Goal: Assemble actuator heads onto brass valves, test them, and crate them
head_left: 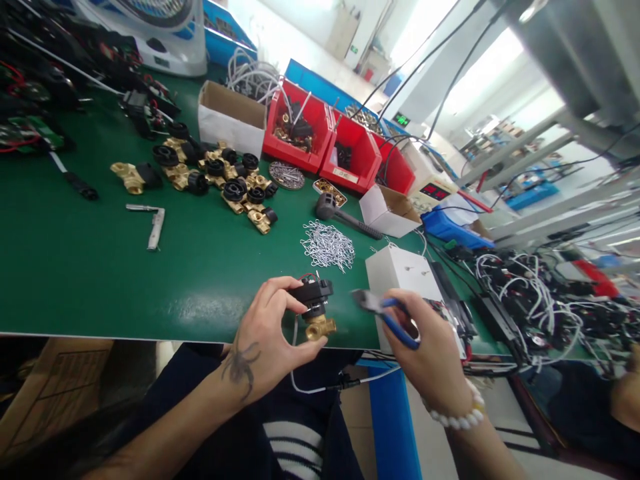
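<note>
Much of the valve [316, 308] is covered. The fingers [295, 350] of the left grip [265, 333] close around its left and lower sides, pinching it between thumb and fingertips. Only the black cap on top and part of the brass body [320, 328] below show. A thin white wire [310, 390] loops beneath this grip and runs off to the right through a small black connector; where it joins the valve is hidden. The right grip [430, 353] is pressed around the blue handles of the pliers [385, 313]. Most of the handles' length is buried in the palm and the metal nose is blurred, so I cannot tell whether it is parted.

The valve is held clear of the green surface [100, 267], right over its near edge. Its long axis stands almost upright, black cap up and away from the person, brass end down. A round brass port seems to face right, toward the other grip. The pliers lie close to level, nose pointing left at the cap and near it, not touching.

Beyond the two grips are a heap of small wire clips [327, 245] and a white box [400, 270]. Farther off, up and left of the left grip, lie more brass valves [220, 177]. The cable tangle [540, 300] at far right is too jumbled to sort out
</note>
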The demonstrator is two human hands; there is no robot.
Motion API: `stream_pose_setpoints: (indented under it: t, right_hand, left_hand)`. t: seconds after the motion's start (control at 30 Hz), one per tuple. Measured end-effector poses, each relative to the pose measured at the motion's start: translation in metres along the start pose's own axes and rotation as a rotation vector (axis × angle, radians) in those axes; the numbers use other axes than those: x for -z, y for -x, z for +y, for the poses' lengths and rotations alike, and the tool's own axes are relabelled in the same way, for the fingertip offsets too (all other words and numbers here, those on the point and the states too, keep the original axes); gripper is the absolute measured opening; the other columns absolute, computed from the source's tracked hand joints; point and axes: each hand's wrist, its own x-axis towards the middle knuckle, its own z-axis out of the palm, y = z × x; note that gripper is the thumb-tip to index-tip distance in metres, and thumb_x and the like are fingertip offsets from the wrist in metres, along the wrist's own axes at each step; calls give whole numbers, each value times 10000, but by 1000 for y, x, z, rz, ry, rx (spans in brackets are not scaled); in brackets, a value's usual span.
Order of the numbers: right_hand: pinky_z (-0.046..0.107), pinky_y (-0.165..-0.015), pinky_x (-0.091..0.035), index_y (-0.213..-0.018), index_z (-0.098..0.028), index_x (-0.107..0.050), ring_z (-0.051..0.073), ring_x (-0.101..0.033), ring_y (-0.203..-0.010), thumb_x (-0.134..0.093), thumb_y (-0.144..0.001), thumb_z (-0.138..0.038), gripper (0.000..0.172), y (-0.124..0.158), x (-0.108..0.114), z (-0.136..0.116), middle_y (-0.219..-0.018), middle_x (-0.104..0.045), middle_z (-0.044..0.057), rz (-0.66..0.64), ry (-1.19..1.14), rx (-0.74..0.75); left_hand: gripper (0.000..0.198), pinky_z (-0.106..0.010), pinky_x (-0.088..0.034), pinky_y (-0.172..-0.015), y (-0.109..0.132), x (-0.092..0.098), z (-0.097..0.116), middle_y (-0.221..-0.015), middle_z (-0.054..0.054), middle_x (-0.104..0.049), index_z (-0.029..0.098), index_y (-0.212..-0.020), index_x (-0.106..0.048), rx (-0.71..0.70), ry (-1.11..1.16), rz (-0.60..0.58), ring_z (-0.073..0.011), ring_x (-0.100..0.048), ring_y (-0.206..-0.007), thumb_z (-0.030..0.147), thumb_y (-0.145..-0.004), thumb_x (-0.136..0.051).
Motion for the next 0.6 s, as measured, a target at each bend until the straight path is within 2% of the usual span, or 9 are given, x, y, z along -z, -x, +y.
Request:
stream_pose_setpoints:
  t: [0.07, 0.1, 0.2, 0.23, 0.37, 0.4, 0.5, 0.53, 0.6]
  right_hand:
    - [241, -560, -463, -964, -207, -554, 139, -604, -580, -496, -880, -133, 126, 1, -1, -1, -743, -643, 6, 102, -18, -17]
    - [244, -539, -452, -950, -205, -555, 142, -599, -563, -484, -866, -115, 143, 1, -2, -1, -731, -644, 7, 61, 5, 8]
    - [264, -528, -448, -923, -188, -584, 170, -627, -588, -443, -824, -63, 211, 1, -3, -1, -739, -669, 39, -201, 82, 110]
    - [265, -542, -458, -932, -186, -588, 172, -635, -610, -446, -831, -67, 211, 1, -2, 0, -752, -673, 42, -214, 73, 105]
    - [240, -571, -466, -975, -203, -555, 134, -590, -599, -499, -869, -125, 143, 0, 3, 0, -764, -638, 10, 89, -42, -26]
    - [236, -549, -452, -955, -204, -556, 128, -573, -572, -496, -858, -112, 147, 0, 2, 0, -744, -629, 4, 70, -40, -22]
    - [248, -516, -424, -894, -194, -583, 145, -585, -562, -461, -805, -52, 208, 1, -1, -1, -710, -636, 18, -222, 37, 68]
    - [252, -527, -431, -896, -192, -589, 154, -603, -585, -456, -804, -48, 217, 1, -1, -2, -721, -644, 26, -271, 43, 84]
    - [250, -565, -453, -933, -198, -580, 154, -613, -621, -471, -839, -75, 189, 1, 0, -2, -754, -644, 25, -159, -6, 49]
  left_hand:
    - [305, -473, -510, -935, 0, 0, 0, -1154, -137, -589, 160, -855, -553, -9, -8, 2, -273, -597, -1090, 193, -670, -792]
    - [303, -477, -511, -934, 0, 0, 0, -1152, -140, -590, 158, -855, -553, -14, -15, 6, -276, -599, -1089, 193, -671, -791]
    - [302, -480, -516, -927, 0, 1, 1, -1140, -142, -593, 158, -855, -549, -23, -23, 15, -278, -604, -1084, 191, -672, -787]
    - [304, -481, -517, -925, 0, 1, 1, -1136, -140, -594, 160, -852, -547, -22, -20, 15, -279, -605, -1083, 192, -670, -788]
    - [305, -481, -518, -924, 0, 1, 1, -1146, -134, -592, 165, -851, -548, -9, -17, 7, -278, -604, -1086, 205, -674, -793]
    - [306, -480, -517, -926, 0, 1, 0, -1146, -133, -592, 166, -852, -547, -14, -20, 7, -277, -603, -1086, 205, -674, -794]
    - [311, -469, -515, -932, 1, 0, -1, -1148, -132, -588, 167, -860, -544, -29, -24, 17, -271, -599, -1094, 198, -675, -792]
    - [312, -466, -513, -936, 1, 0, -1, -1151, -132, -587, 167, -863, -543, -29, -23, 18, -269, -597, -1097, 197, -676, -791]
    - [312, -465, -510, -943, 2, 0, -1, -1155, -131, -586, 168, -866, -544, -25, -18, 18, -269, -593, -1104, 199, -678, -791]
